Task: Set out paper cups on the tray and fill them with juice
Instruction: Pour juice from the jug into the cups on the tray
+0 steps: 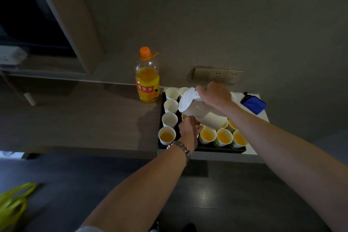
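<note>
A black tray [207,149] on the counter holds several white paper cups. The front-row cups [224,137] and the front-left one [167,135] contain orange juice, while three cups along the left column [169,119] are empty. My right hand [214,96] grips the handle of a white jug [199,111], tilted to the left over the tray. My left hand [189,128] holds a cup under the jug's spout; that cup is mostly hidden by my fingers.
A juice bottle [147,79] with an orange cap stands left of the tray, against the wall. A blue pouch [254,104] lies at the right on the white surface. Wall sockets [218,75] sit behind the tray. A yellow-green bag [13,201] is at the bottom left.
</note>
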`<state>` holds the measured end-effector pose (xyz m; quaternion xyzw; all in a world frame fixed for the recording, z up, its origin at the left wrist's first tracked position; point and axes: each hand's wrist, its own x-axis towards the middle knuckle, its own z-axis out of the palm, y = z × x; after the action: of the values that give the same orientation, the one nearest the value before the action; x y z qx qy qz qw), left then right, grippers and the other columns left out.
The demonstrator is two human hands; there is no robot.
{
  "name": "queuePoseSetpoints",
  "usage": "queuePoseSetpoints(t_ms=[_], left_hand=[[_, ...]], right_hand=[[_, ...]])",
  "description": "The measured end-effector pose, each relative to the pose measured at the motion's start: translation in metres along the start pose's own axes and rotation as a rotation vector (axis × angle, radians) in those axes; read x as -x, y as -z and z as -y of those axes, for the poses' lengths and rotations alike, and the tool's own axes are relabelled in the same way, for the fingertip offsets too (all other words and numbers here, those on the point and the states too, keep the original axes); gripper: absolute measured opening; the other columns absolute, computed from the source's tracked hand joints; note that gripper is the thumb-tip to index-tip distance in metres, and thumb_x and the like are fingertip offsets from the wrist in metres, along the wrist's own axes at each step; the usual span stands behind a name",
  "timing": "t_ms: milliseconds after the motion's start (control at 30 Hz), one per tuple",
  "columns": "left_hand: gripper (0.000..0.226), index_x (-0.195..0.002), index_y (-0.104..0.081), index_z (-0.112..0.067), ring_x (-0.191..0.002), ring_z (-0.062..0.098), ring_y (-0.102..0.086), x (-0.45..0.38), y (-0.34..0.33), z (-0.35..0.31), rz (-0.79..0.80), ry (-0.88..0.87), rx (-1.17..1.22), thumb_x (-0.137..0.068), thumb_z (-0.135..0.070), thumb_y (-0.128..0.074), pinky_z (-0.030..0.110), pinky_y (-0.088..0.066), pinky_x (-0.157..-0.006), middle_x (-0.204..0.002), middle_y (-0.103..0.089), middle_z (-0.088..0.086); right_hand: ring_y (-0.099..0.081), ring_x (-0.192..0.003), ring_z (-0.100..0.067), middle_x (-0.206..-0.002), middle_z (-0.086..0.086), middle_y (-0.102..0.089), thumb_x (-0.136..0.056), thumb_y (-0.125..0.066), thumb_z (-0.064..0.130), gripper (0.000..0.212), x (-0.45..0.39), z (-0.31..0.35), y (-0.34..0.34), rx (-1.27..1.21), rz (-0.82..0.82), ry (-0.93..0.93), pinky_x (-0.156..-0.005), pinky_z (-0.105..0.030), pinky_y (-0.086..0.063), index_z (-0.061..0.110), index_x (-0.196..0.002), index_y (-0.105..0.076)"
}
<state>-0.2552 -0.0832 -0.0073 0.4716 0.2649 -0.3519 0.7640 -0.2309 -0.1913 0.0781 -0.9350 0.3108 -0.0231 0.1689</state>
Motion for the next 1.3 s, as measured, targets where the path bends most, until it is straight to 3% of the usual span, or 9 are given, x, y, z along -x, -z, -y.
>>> queuePoseSetpoints(t_ms=[200,333,467,633,733,900,1033,1133,1300], left_hand=[[0.016,-0.075,-0.054,-0.009,-0.087,0.025,-0.065,0.006,0.010,-0.003,0.017,0.007,0.040,-0.090,-0.006,-0.053,0.029,-0.059,-0.067,-0.090,-0.066,0.013],[0.025,-0.067,-0.041,-0.011,-0.085,0.026,-0.063,0.008,0.014,-0.003,0.015,0.011,0.028,-0.091,-0.007,-0.049,0.028,-0.057,-0.067,-0.088,-0.063,0.012],[0.020,-0.070,-0.042,-0.009,-0.088,0.026,-0.064,0.009,0.019,-0.001,0.040,0.038,0.023,-0.087,0.000,-0.043,0.030,-0.058,-0.072,-0.092,-0.065,0.012],[0.014,-0.076,-0.044,-0.010,-0.109,0.032,-0.064,0.006,0.023,0.002,0.074,0.046,0.009,-0.087,-0.003,-0.044,0.033,-0.058,-0.079,-0.103,-0.066,0.013],[0.012,-0.076,-0.045,-0.011,-0.112,0.034,-0.064,0.005,0.024,0.002,0.095,0.064,0.012,-0.086,-0.004,-0.044,0.032,-0.058,-0.076,-0.106,-0.066,0.015],[0.014,-0.086,-0.051,-0.011,-0.113,0.034,-0.064,0.006,0.022,0.002,0.121,0.067,0.038,-0.084,-0.001,-0.041,0.034,-0.058,-0.077,-0.105,-0.065,0.016],[0.021,-0.092,-0.054,-0.009,-0.106,0.031,-0.066,0.005,0.022,0.001,0.132,0.081,0.084,-0.083,0.002,-0.038,0.034,-0.058,-0.077,-0.106,-0.065,0.016],[0.026,-0.100,-0.055,-0.005,-0.101,0.029,-0.067,0.003,0.024,0.002,0.140,0.096,0.097,-0.082,0.003,-0.038,0.034,-0.058,-0.079,-0.108,-0.065,0.017],[0.023,-0.098,-0.052,-0.008,-0.102,0.031,-0.066,0.001,0.024,0.002,0.140,0.099,0.099,-0.082,0.001,-0.038,0.035,-0.058,-0.079,-0.103,-0.064,0.015]], right_hand=[[-0.058,-0.076,-0.032,-0.066,-0.004,-0.052,-0.093,-0.045,0.052,0.049,0.003,0.014,-0.008,0.046,0.029,0.049,-0.061,-0.032,-0.035,0.013,-0.062,-0.048],[-0.057,-0.076,-0.033,-0.076,-0.009,-0.060,-0.092,-0.045,0.050,0.047,0.005,0.022,-0.013,0.109,0.032,0.093,-0.062,-0.033,-0.037,0.011,-0.066,-0.051],[-0.051,-0.077,-0.031,-0.081,-0.009,-0.055,-0.094,-0.046,0.050,0.045,0.008,0.030,-0.017,0.169,0.043,0.100,-0.064,-0.033,-0.038,0.009,-0.079,-0.055],[-0.052,-0.080,-0.031,-0.088,-0.011,-0.059,-0.096,-0.046,0.050,0.043,0.011,0.035,-0.020,0.212,0.022,0.118,-0.066,-0.032,-0.037,0.010,-0.084,-0.058],[-0.060,-0.091,-0.034,-0.090,-0.012,-0.061,-0.097,-0.045,0.050,0.048,0.013,0.038,-0.022,0.235,0.019,0.138,-0.067,-0.032,-0.038,0.006,-0.091,-0.065],[-0.055,-0.084,-0.031,-0.093,-0.012,-0.065,-0.097,-0.044,0.049,0.042,0.010,0.043,-0.023,0.268,0.027,0.150,-0.067,-0.032,-0.037,0.011,-0.080,-0.053],[-0.061,-0.091,-0.032,-0.088,-0.009,-0.060,-0.096,-0.045,0.050,0.042,0.008,0.046,-0.027,0.275,0.054,0.160,-0.067,-0.032,-0.038,0.012,-0.081,-0.055],[-0.055,-0.084,-0.030,-0.089,-0.008,-0.060,-0.096,-0.044,0.051,0.042,0.006,0.049,-0.029,0.296,0.066,0.161,-0.067,-0.033,-0.039,0.012,-0.085,-0.057],[-0.051,-0.080,-0.028,-0.084,-0.006,-0.054,-0.096,-0.045,0.050,0.041,0.005,0.053,-0.030,0.307,0.069,0.161,-0.067,-0.033,-0.038,0.013,-0.080,-0.052]])
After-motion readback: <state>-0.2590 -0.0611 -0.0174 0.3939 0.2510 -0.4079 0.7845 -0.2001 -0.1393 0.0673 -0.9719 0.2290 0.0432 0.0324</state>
